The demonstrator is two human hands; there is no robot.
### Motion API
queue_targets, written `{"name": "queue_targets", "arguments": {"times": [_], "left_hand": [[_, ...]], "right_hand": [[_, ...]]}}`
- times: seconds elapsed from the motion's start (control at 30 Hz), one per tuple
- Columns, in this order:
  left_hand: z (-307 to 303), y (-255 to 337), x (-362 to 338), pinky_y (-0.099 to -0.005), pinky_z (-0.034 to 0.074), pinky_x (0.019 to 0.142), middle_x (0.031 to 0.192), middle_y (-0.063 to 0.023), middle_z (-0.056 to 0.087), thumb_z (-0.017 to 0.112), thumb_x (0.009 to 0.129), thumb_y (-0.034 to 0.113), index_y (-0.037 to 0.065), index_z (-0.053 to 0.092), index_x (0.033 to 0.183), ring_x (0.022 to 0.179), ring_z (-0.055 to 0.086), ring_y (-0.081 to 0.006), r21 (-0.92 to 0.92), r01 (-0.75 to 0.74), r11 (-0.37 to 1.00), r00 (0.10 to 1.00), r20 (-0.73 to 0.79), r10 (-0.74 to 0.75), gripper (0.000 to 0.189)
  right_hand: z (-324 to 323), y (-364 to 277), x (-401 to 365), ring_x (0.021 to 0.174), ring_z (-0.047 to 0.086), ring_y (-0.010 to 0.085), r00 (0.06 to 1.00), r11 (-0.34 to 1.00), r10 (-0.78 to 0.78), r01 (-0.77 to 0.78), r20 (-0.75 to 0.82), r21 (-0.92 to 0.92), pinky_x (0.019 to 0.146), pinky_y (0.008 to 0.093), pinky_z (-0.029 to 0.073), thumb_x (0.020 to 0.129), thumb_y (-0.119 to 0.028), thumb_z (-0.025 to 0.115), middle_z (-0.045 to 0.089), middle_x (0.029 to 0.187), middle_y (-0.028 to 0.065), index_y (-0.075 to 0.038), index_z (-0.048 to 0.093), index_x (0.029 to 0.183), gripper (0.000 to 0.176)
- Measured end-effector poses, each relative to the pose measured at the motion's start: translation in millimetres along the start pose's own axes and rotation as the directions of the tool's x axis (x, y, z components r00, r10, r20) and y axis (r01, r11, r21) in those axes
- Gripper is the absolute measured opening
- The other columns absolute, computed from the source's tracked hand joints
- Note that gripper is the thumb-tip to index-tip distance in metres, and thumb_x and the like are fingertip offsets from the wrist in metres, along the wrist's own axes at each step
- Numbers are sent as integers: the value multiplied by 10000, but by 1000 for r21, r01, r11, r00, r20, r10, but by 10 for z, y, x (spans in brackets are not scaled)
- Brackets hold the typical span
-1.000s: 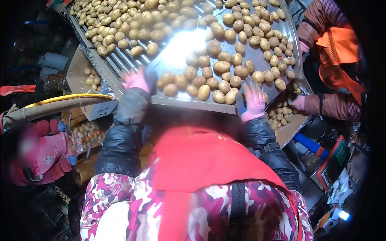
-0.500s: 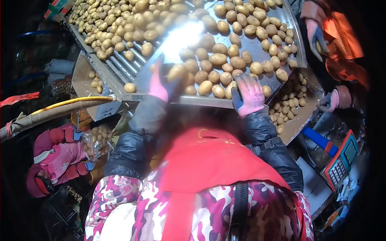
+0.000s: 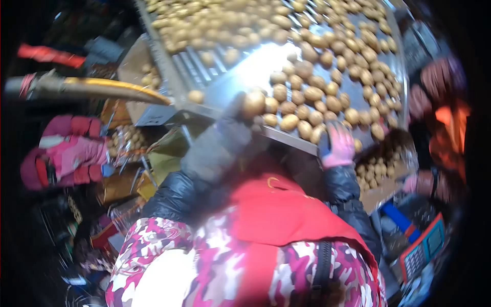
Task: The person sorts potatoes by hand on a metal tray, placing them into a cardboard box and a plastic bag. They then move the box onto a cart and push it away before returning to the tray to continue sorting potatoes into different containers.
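My left hand (image 3: 236, 113), in a dark glove and smeared by motion, is raised at the near left edge of the metal tray (image 3: 291, 138). A potato (image 3: 253, 103) sits in its fingers. My right hand (image 3: 339, 145), in a pink and dark glove, rests at the tray's near edge with thumb and fingers apart, its fingertips against the nearest potatoes (image 3: 317, 134). Many loose potatoes (image 3: 313, 93) lie on the tray in front of both hands.
Slatted bars (image 3: 197, 66) carry more potatoes at the far left. Cardboard boxes of potatoes stand on the left (image 3: 134, 66) and right (image 3: 378, 171). A person in pink (image 3: 76, 148) is at left, another person's sleeve (image 3: 437, 77) at right. A scale (image 3: 423, 248) lies lower right; a yellow-wrapped pole (image 3: 112, 87) juts in.
The view has turned, shifting the tray to the right. My left hand has come back from the potatoes with one in its fingers. My right hand stays at the tray's near edge.
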State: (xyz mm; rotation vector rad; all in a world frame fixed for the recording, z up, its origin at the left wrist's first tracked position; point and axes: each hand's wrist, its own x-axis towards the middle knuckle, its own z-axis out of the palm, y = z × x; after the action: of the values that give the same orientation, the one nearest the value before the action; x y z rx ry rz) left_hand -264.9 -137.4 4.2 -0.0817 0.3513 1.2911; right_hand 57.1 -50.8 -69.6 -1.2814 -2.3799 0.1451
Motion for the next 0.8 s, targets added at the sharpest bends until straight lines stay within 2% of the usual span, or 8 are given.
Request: {"name": "queue_targets", "arguments": {"times": [0.1,0.23,0.43,0.5,0.57,0.6,0.7,0.8], "left_hand": [[-154,-147,-630,-256,551,746,1116,-57,645,460,1116,297,85,487,1392,882,617,-149,898,-138,418,884,-79,462,349],[-106,229,-1409,-249,460,481,885,-83,687,555,1011,574,104,680,1138,628,589,-154,454,-201,868,637,-613,468,503],[87,1516,-1937,-438,630,827,1297,-278,610,541,1067,296,49,441,1450,1101,696,-359,582,-589,561,246,-532,810,467],[-50,1438,-1996,-478,616,860,1236,-257,644,562,1061,283,42,505,1400,1105,695,-348,723,-473,504,334,-382,862,419],[-386,1464,-1738,-444,604,892,1183,-209,680,578,1058,301,50,567,1363,1117,689,-320,746,-29,665,363,-612,703,395],[-433,1197,-1452,-426,590,918,1167,-182,692,608,1046,273,46,596,1351,1115,689,-299,776,50,628,417,-588,693,381],[-674,334,-913,-377,556,971,1196,-140,702,691,999,164,30,639,1349,1105,688,-247,916,110,-385,672,217,708,379],[-4,-160,-321,-425,506,1052,1324,-216,631,714,922,57,62,630,1378,1202,633,-373,690,-60,-722,844,421,332,464]], "right_hand": [[20,8,71,1173,636,391,1000,995,-23,25,-13,95,1028,502,476,904,-235,644,684,1259,198,-47,703,1225,376],[-45,-18,93,1211,614,383,999,990,-38,37,4,139,1054,499,458,952,-260,634,670,1287,192,-45,681,1268,385],[23,-27,96,1173,637,393,999,990,-52,53,-10,133,1033,507,476,932,-242,643,683,1260,206,-38,682,1255,384],[146,54,75,1073,662,387,985,988,-145,148,-92,29,938,490,513,864,-223,662,698,1163,210,-38,693,1194,379],[-114,-82,170,1119,651,398,876,990,143,-121,460,-77,994,484,499,879,-179,655,692,1222,220,-37,681,1279,425],[-4,3,14,1088,645,403,971,999,30,-23,239,-34,990,480,493,883,-274,614,684,1247,215,-33,665,1317,498],[277,130,-124,1240,600,353,998,998,-64,64,-20,26,1074,484,448,815,-433,615,658,1331,153,-84,647,1354,643],[212,43,-86,1286,557,408,978,978,-142,163,-152,130,1121,561,399,776,-217,616,633,1341,189,-78,651,1320,562]]}}
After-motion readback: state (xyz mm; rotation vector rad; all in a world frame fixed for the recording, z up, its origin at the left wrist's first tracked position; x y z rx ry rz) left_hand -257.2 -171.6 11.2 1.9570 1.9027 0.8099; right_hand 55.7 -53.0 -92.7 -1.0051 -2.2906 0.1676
